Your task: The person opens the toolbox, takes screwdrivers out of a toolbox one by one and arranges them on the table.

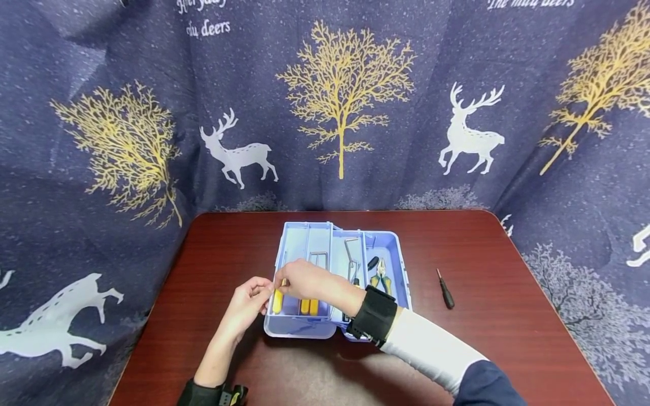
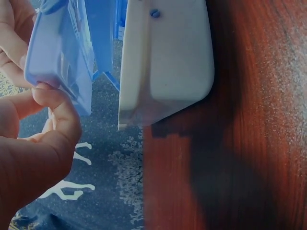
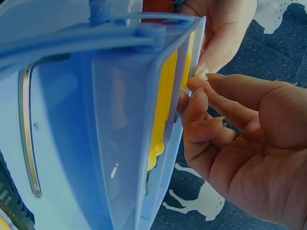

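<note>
My left hand (image 1: 249,304) grips the outer rim of the light blue toolbox's upper tray (image 2: 41,52), thumb at the tray's corner and fingers curled behind it. Over the same left side of the tray is my right hand (image 1: 304,279), palm down in the head view. Its thumb and index fingertip (image 3: 194,82) come together right at the rim, beside a yellow handle (image 1: 277,301) lying in the left compartment. I cannot tell whether they pinch the rim, the handle or something small. The other right fingers (image 3: 206,129) are curled inward.
Two more yellow handles (image 1: 309,307) lie in the adjacent compartment. Further right, the toolbox holds a bent hex key (image 1: 350,251) and green-and-yellow pliers (image 1: 381,276). A dark-handled screwdriver (image 1: 446,290) lies on the red-brown table (image 1: 472,248), right of the box. A deer-patterned cloth (image 1: 355,194) hangs behind.
</note>
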Demonstrator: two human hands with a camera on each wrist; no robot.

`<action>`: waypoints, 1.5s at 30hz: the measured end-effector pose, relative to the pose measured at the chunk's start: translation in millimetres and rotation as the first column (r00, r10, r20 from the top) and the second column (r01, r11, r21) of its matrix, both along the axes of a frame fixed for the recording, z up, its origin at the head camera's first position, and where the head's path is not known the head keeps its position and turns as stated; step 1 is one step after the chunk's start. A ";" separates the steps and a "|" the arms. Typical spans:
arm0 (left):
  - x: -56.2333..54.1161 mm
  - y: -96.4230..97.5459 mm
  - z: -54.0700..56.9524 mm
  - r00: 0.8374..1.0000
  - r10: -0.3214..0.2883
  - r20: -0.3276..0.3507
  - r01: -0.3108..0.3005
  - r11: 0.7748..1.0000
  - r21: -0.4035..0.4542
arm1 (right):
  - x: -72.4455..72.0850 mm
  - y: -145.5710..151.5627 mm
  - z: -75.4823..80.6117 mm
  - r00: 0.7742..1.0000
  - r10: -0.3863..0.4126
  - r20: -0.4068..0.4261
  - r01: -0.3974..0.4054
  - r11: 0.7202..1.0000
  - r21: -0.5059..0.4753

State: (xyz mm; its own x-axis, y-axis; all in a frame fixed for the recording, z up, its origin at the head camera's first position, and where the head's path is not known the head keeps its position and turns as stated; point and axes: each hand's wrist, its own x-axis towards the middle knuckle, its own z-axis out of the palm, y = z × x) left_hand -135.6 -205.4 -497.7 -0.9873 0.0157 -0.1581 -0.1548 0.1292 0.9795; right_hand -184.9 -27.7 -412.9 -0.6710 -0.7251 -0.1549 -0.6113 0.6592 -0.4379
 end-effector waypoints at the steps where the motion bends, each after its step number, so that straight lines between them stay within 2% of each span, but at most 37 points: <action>1: 0.0 -0.3 -0.1 1.000 -0.007 -0.003 0.007 1.000 -0.006 | 0.7 0.3 0.6 1.000 0.008 -0.002 -0.008 1.000 0.010; 10: 0.0 -2.6 -0.7 1.000 -0.015 0.019 0.015 1.000 0.006 | 5.0 0.9 2.0 1.000 0.021 0.021 -0.023 0.995 0.095; 14: -0.1 -1.3 -0.7 1.000 -0.021 0.007 0.021 1.000 0.004 | 4.9 2.3 3.4 0.999 0.051 0.019 -0.053 0.990 0.131; 21: 0.0 1.4 -0.2 1.000 -0.005 0.009 0.005 1.000 -0.013 | 3.3 5.2 2.8 0.995 0.045 0.084 -0.055 0.991 0.121; 26: 0.4 2.8 -0.4 1.000 -0.002 0.010 0.003 1.000 -0.008 | 2.3 6.0 -0.3 0.997 0.068 0.035 -0.071 0.989 0.128; 32: 0.5 3.2 -0.6 1.000 -0.001 0.008 0.001 1.000 -0.006 | -1.1 7.4 -7.5 0.999 0.047 -0.012 -0.047 0.998 0.051; 35: 0.5 2.6 -0.9 1.000 0.000 0.010 0.000 1.000 -0.004 | -2.3 8.3 -9.6 1.000 0.015 -0.005 -0.015 1.000 -0.002; 40: 0.2 3.6 -0.4 1.000 0.005 0.016 -0.005 1.000 0.002 | -1.5 12.4 -7.0 0.997 -0.067 0.023 0.068 0.996 -0.054; 45: -0.1 4.8 -1.1 1.000 0.010 0.023 -0.010 1.000 0.002 | 1.6 19.7 -1.3 0.994 -0.104 0.013 0.105 0.990 -0.093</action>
